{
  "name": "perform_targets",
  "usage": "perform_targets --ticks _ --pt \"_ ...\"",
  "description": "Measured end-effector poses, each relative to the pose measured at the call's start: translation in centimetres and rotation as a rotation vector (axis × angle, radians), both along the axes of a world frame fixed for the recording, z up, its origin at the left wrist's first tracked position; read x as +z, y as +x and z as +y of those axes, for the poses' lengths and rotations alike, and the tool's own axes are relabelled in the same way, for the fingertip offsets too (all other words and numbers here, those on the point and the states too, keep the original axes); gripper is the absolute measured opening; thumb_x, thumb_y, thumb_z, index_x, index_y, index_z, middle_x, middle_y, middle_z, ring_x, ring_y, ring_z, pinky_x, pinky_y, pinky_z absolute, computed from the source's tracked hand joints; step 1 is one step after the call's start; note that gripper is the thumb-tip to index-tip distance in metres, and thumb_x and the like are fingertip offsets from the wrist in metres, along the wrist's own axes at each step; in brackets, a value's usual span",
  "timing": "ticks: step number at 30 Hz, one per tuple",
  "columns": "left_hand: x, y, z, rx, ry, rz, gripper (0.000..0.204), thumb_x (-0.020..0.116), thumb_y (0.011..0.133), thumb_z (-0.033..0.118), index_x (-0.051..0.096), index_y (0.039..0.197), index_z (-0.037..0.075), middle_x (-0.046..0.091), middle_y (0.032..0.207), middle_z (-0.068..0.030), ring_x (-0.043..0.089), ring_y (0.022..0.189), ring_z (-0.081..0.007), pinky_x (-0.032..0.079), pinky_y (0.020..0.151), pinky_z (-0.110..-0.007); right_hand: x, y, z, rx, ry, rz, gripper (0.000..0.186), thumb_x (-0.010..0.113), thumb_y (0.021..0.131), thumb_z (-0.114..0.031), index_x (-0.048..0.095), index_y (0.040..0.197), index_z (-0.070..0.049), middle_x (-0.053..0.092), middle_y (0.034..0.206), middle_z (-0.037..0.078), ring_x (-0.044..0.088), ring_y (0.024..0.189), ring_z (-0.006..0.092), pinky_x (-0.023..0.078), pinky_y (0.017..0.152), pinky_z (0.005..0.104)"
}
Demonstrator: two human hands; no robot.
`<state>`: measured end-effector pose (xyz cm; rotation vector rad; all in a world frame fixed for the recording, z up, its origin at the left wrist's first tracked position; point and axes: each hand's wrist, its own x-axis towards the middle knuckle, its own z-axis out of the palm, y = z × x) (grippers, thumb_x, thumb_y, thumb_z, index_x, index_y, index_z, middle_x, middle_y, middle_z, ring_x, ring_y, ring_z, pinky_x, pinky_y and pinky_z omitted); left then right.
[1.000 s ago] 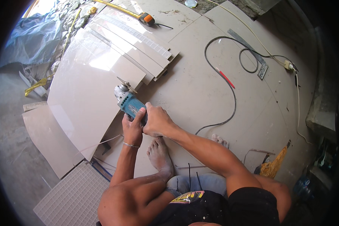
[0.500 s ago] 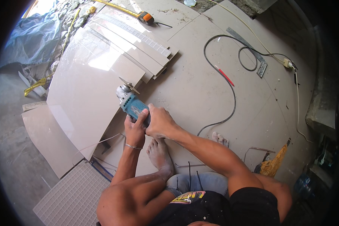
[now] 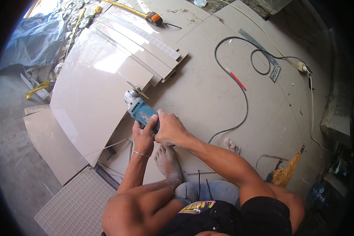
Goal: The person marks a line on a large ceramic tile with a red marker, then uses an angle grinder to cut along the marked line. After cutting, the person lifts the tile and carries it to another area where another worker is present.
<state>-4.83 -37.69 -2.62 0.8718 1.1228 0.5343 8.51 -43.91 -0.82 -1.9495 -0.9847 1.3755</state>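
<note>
A teal angle grinder [image 3: 143,112] with a metal head and a thin cutting disc [image 3: 138,89] is held in both hands. My left hand [image 3: 144,135] is wrapped round its body from below, the thumb lying along the near side. Around the rear end of the grinder my right hand [image 3: 170,128] is closed. The disc stands close to the edge of a large glossy beige tile [image 3: 86,106]; whether they touch I cannot tell. Several narrower tile pieces [image 3: 145,59] lie stacked on the far part of that tile.
A black power cord [image 3: 246,106] curls over the tiled floor to a white socket [image 3: 302,67]. Near it lie a red pencil [image 3: 237,80] and a notched trowel [image 3: 275,73]. A tape measure [image 3: 153,18] lies at the back. Another tile [image 3: 78,200] rests ribbed side up at lower left.
Almost nothing differs. The whole view has shifted very slightly, and both hands keep the same hold on the grinder.
</note>
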Motion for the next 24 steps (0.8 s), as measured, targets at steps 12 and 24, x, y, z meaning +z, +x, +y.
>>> perform_targets --ticks 12,24 --pt "-0.5 -0.3 3.5 -0.02 0.076 0.043 0.038 0.078 0.099 0.02 0.06 0.123 -0.004 0.071 0.112 -0.0108 0.07 0.098 -0.0181 0.057 0.088 -0.034 -0.3 -0.3 3.3 -0.037 0.05 -0.01 0.048 0.076 0.071 -0.007 0.054 0.112 0.005 0.072 0.099 0.033 0.073 0.101 0.0508 0.06 0.091 0.0524" --pt "-0.3 -0.2 4.0 -0.019 0.049 0.036 0.038 0.078 0.099 0.019 0.06 0.122 -0.005 0.071 0.111 -0.0112 0.071 0.096 -0.0181 0.058 0.085 -0.033 0.0 -0.3 4.0 -0.022 0.0 -0.026 0.052 0.079 0.071 -0.007 0.055 0.115 0.005 0.072 0.104 0.033 0.073 0.105 0.0486 0.06 0.091 0.0512"
